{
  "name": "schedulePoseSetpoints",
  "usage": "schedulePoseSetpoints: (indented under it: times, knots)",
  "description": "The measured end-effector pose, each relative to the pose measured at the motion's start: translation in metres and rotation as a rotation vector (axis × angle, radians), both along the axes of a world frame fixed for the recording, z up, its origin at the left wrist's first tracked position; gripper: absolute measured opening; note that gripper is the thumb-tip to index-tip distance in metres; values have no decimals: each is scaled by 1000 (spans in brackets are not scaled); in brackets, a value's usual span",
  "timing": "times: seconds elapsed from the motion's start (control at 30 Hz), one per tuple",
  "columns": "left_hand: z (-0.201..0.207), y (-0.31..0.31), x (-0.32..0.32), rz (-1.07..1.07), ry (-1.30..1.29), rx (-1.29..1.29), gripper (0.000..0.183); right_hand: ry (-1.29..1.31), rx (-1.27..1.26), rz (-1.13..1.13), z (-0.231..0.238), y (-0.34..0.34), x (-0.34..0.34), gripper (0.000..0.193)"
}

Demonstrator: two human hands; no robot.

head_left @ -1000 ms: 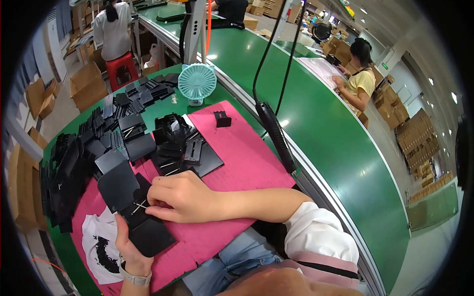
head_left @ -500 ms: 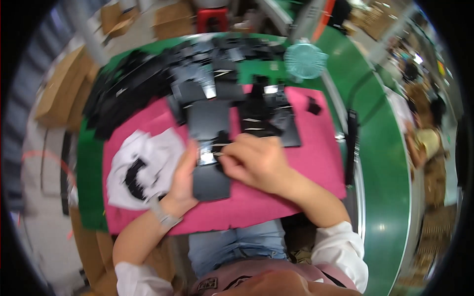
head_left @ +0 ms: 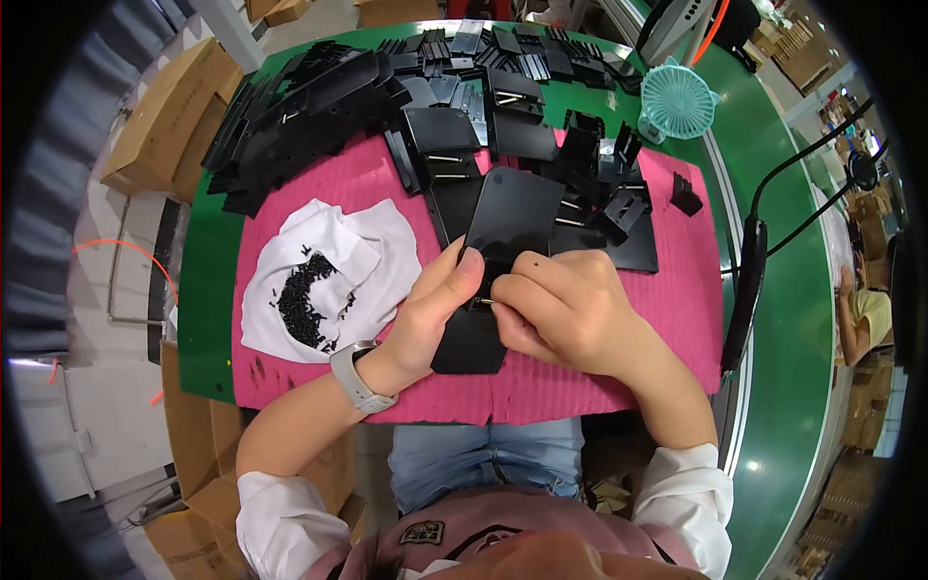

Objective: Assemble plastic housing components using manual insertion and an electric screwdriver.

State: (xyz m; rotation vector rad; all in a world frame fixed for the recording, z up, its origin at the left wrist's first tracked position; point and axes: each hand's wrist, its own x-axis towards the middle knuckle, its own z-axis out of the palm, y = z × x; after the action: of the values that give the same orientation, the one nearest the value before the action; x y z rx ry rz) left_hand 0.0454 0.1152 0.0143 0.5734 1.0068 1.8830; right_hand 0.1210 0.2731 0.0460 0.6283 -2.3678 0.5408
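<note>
My left hand (head_left: 435,314) is closed round the left side of a black plastic bracket, its thumb lying on the narrow middle. The bracket's wide upper plate (head_left: 522,208) points away from me, and its lower plate (head_left: 469,340) hangs toward me. At the middle, my right hand (head_left: 572,311) pinches thumb and forefinger at the end of a thin metal pin (head_left: 484,301). My fingers hide part of the joint there. Similar black brackets with metal pins (head_left: 445,135) lie just beyond my hands.
A white cloth (head_left: 382,251) at the left holds a pile of small black screws (head_left: 302,307). Long black parts (head_left: 300,130) are heaped behind it. A pink mat (head_left: 580,391) covers the green table (head_left: 208,333). A teal fan (head_left: 677,101) stands back right, near a black cabled tool (head_left: 746,300).
The head view has shifted, and the blur is gone. The bracket in my left hand now leans to the right at its far end. My right fingers remain at its middle.
</note>
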Motion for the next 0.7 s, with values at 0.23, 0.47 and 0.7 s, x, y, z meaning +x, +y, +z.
schedulePoseSetpoints:
  times: [0.23,0.47,0.7]
  knots:
    - [8,5,5,-20,25,-73,46,-63,72,-25,0,4,6,17]
    - [3,1,3,-19,83,-120,47,-145,47,-73,4,-2,11,14]
    - [5,3,4,11,149,-122,48,-286,-247,-86,3,-4,9,10]
